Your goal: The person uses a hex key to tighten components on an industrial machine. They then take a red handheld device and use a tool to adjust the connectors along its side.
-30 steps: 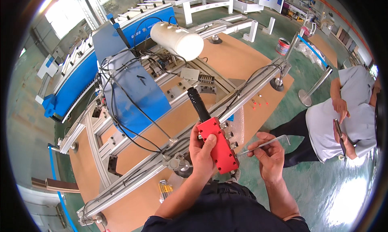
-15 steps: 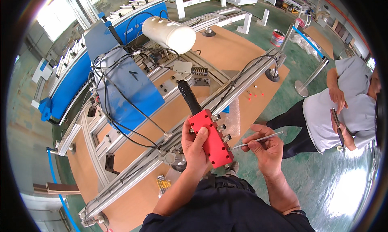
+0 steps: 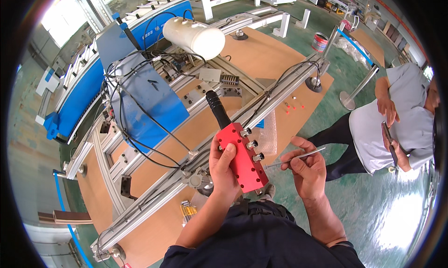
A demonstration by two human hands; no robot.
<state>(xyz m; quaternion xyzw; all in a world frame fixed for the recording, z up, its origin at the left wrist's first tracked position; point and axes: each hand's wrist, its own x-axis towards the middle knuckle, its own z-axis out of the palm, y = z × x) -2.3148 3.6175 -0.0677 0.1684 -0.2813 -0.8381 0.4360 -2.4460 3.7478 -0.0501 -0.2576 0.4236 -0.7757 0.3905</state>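
My left hand point(image 3: 223, 170) is closed around a red rectangular metal block point(image 3: 247, 167), with its thumb on the top face. Several silver fittings point(image 3: 252, 145) stick out along the block's right side, and a black ribbed cylinder point(image 3: 217, 107) projects from its far end. Dark screw heads dot the red face. My right hand point(image 3: 309, 174) pinches a thin grey metal rod point(image 3: 316, 151) between thumb and fingers. The rod's left tip points at the block's side near the lower fitting, seemingly just apart from it; its exact kind is unclear.
An aluminium-profile frame point(image 3: 154, 198) with black cables, a blue panel point(image 3: 154, 114) and a white tank point(image 3: 193, 37) stands ahead and left. Small red-tipped parts point(image 3: 294, 106) lie on brown board. At right, a person point(image 3: 382, 123) holds a dark flat device. A barrier post point(image 3: 359, 88) stands beyond.
The rod's tip has drawn back slightly from the block's side as my right hand's fingers shifted, the index finger lifting. The red block has moved slightly; my left hand still holds it.
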